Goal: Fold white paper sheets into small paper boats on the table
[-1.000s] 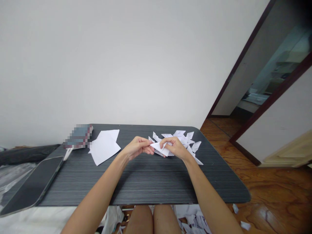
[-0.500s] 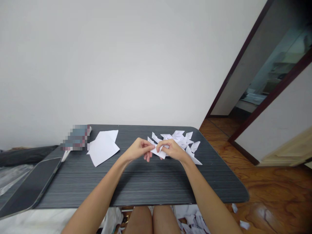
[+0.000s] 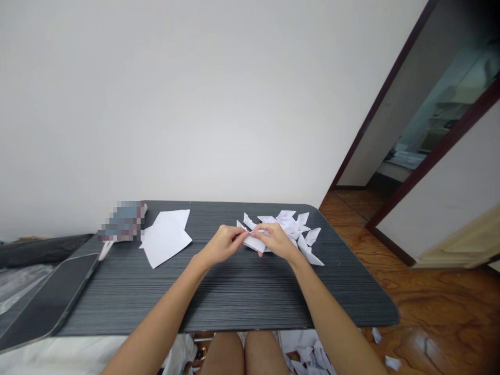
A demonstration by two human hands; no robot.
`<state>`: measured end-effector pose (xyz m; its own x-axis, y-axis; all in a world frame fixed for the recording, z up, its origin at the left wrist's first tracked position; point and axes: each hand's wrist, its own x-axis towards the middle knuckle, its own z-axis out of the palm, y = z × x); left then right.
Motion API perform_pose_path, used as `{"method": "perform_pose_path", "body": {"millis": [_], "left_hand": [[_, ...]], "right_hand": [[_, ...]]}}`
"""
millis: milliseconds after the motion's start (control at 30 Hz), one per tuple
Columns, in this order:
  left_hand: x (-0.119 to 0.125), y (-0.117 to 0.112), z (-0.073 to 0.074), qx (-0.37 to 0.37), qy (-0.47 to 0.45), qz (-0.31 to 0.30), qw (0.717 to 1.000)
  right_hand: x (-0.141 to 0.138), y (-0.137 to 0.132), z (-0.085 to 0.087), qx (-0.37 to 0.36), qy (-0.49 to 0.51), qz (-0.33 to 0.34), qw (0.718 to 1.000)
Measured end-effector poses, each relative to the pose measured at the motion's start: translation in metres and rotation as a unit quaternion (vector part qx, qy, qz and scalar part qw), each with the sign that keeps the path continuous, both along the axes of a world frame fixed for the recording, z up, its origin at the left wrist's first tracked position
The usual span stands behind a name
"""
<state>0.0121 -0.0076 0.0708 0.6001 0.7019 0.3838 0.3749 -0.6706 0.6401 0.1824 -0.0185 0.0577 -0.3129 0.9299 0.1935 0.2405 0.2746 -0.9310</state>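
A small folded white paper (image 3: 254,243) is held between my two hands, above the dark table. My left hand (image 3: 224,244) pinches its left corner between thumb and fingers. From the right, my right hand (image 3: 274,239) grips it, thumb along the upper edge and a fingertip showing beneath. Just behind and to the right of my right hand lies a loose pile of folded white paper pieces (image 3: 288,224), partly hidden by that hand. Flat white paper sheets (image 3: 167,239) overlap on the table, left of my left hand.
The dark grained table (image 3: 242,307) stands against a white wall. At its left are a blurred-out item (image 3: 123,221) and a black flat-screened device (image 3: 49,302). Below the table's edge, more folded papers (image 3: 312,359) lie near my legs. Paper scraps (image 3: 392,363) are on the wooden floor.
My left fingers have curled in and moved slightly toward my right hand. My right thumb and fingers have straightened along the folded paper's upper edge. The pile and sheets stay put.
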Motion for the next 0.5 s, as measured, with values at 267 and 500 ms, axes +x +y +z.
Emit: {"method": "perform_pose_path", "body": {"millis": [267, 500], "left_hand": [[-0.001, 0.006, -0.008, 0.034, 0.033, -0.012, 0.999], [-0.005, 0.011, -0.006, -0.128, -0.098, 0.006, 0.987]], "right_hand": [[0.001, 0.003, -0.005, 0.006, -0.018, 0.001, 1.000], [-0.003, 0.006, -0.009, -0.028, 0.040, 0.030, 0.998]]}}
